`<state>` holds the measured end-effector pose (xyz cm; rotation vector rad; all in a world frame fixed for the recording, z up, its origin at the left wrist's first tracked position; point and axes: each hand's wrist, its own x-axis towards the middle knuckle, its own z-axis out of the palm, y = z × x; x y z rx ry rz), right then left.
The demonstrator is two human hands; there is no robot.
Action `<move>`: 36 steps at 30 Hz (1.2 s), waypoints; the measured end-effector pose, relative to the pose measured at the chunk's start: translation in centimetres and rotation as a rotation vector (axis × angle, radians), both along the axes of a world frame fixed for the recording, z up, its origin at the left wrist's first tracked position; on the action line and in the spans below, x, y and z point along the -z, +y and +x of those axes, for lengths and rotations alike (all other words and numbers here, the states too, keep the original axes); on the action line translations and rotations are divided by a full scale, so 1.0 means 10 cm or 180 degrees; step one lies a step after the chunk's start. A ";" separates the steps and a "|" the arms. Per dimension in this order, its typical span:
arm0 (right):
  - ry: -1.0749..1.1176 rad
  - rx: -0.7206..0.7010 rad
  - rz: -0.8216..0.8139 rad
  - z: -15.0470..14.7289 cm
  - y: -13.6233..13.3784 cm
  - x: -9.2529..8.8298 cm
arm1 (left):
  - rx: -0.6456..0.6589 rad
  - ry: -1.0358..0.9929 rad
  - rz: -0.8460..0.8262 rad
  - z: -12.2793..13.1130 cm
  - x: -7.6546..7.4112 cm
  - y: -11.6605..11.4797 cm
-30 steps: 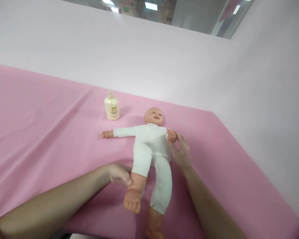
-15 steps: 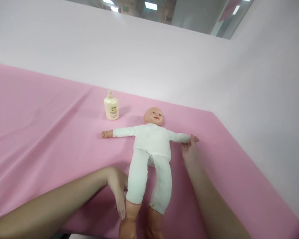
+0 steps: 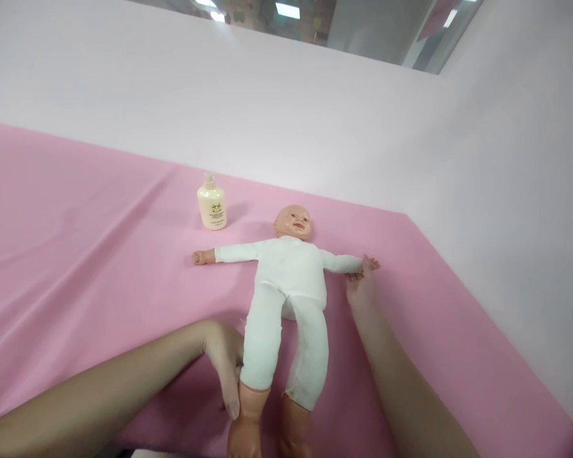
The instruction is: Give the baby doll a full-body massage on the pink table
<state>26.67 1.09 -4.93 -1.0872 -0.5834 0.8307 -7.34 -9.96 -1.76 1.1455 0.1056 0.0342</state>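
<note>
A baby doll (image 3: 291, 270) with a white cloth body lies on its back on a pink sheet (image 3: 100, 242), head away from me and arms spread wide. My left hand (image 3: 224, 362) is wrapped round the doll's leg on the left side, near the ankle; the thumb shows on top and the other fingers are mostly hidden under the leg. With thumb and fingers, my right hand (image 3: 361, 283) grips the doll's wrist on the right side. The doll's small hand sticks out past my thumb. Its other arm and leg rest untouched.
A cream-coloured bottle (image 3: 212, 207) with a printed label stands upright to the left of the doll's head. Behind the sheet rises a white wall (image 3: 219, 95) with a window or glass panel (image 3: 363, 28) at the top. The sheet's right edge slopes toward me.
Both hands keep the same hold on the doll's leg and wrist. The whole view has shifted very slightly; nothing else visibly differs.
</note>
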 end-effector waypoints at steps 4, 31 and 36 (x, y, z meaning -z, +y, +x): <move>-0.0162 -0.0144 -0.0044 -0.11 -0.08 -0.11 | 0.1051 0.0280 0.0516 0.03 -0.12 0.20; -0.4886 -0.0209 0.1863 -0.80 -0.60 -0.42 | -0.1553 -0.0670 -0.1382 0.04 -0.06 0.28; -0.5003 -0.0195 0.1913 -0.81 -0.60 -0.45 | -0.1481 -0.0694 -0.1296 0.05 -0.09 0.26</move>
